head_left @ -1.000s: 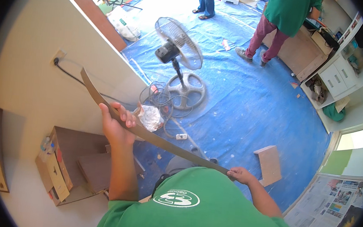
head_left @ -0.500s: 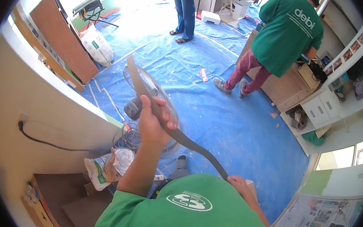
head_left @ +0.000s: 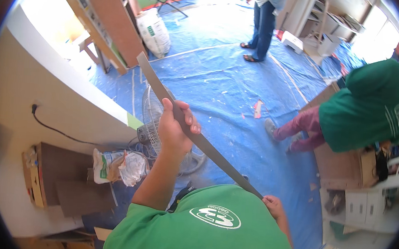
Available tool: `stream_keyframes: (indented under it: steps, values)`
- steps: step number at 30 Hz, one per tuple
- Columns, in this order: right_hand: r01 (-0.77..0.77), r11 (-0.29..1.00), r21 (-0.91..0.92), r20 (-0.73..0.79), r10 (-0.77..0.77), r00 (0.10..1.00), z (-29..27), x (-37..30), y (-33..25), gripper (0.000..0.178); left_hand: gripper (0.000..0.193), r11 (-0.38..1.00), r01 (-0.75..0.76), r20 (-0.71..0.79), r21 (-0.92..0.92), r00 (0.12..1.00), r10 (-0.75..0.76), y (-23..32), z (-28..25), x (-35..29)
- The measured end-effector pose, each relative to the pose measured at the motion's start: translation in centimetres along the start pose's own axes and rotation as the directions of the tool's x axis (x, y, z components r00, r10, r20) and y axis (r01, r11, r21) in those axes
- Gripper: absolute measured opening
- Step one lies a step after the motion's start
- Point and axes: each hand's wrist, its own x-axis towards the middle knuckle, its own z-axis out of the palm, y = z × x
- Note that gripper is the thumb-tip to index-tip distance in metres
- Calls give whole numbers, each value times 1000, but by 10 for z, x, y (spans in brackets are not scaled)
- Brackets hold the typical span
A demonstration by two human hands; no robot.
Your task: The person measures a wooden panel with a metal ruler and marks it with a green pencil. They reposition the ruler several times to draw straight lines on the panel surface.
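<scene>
A long, flat, grey-brown strip (head_left: 220, 162), resembling edge banding, slants across in front of my green shirt. My left hand (head_left: 176, 128) is closed around it with the fingers curled over, and its free end sticks up beyond the thumb. At the lower right, my right hand (head_left: 275, 208) pinches the other end, close to my side. Between the two hands the strip runs nearly straight. What lies beyond my right fingers is hidden.
A fan (head_left: 148, 132) stands on the blue floor sheet (head_left: 220, 98) beyond my left hand. White bags (head_left: 132, 168) and brown boards (head_left: 83, 199) lie at left. A co-worker in green (head_left: 369, 107) bends at a cabinet on the right; another person (head_left: 263, 29) stands far off.
The strip has gone from a sagging curve to nearly straight between my hands. My view has turned left, shifting the room rightward. The co-worker in green now bends lower.
</scene>
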Motion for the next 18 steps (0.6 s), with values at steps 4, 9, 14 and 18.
stream_keyframes:
  steps: [4,9,14,18]
  values:
    - [13,994,-106,214,10,977,-78,54,-73,24,55,994,-98,-72,-55,993,94,-2,27,31]
    - [18,972,-235,283,51,958,-134,145,-130,25,55,967,-255,-113,15,960,255,-28,45,97]
    - [0,979,-202,178,36,983,-153,229,-173,23,53,979,-193,-123,-63,975,184,-60,43,221]
    - [-58,990,-131,103,71,992,-165,275,-205,25,46,989,-131,-141,-66,983,121,-66,61,324]
